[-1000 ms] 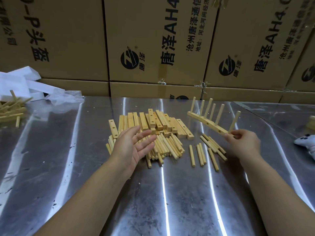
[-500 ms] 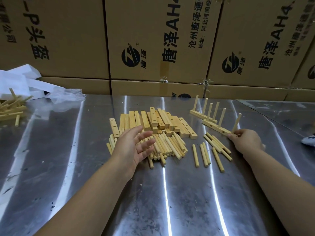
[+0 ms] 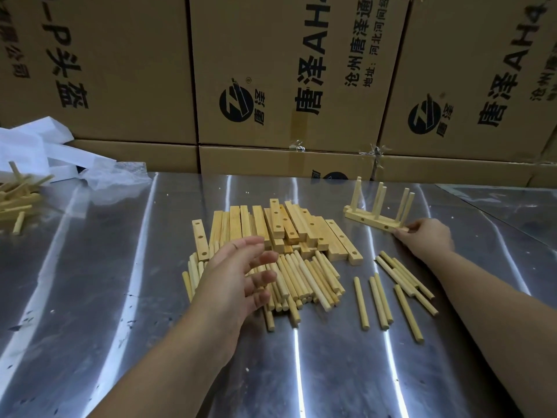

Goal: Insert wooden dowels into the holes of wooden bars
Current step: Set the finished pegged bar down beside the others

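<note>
A pile of pale wooden bars [image 3: 280, 227] with drilled holes lies mid-table, and a heap of round dowels [image 3: 304, 280] lies just in front of it. My left hand [image 3: 238, 279] hovers over the dowels' left side, fingers spread and holding nothing. At the right, bars with upright dowels [image 3: 376, 217] stand on the table. My right hand [image 3: 428, 238] pinches the near end of the front bar. Several loose dowels [image 3: 394, 292] lie between the heap and my right forearm.
The shiny metal table [image 3: 120, 297] reflects light streaks. Stacked cardboard boxes [image 3: 271, 86] form a wall along its far edge. White plastic bags [image 3: 45, 155] and another heap of wooden pieces [image 3: 15, 200] sit at the far left.
My right hand has lowered the dowelled bar from the air onto the table beside another one, and still pinches its end. My left hand has stayed over the dowel heap.
</note>
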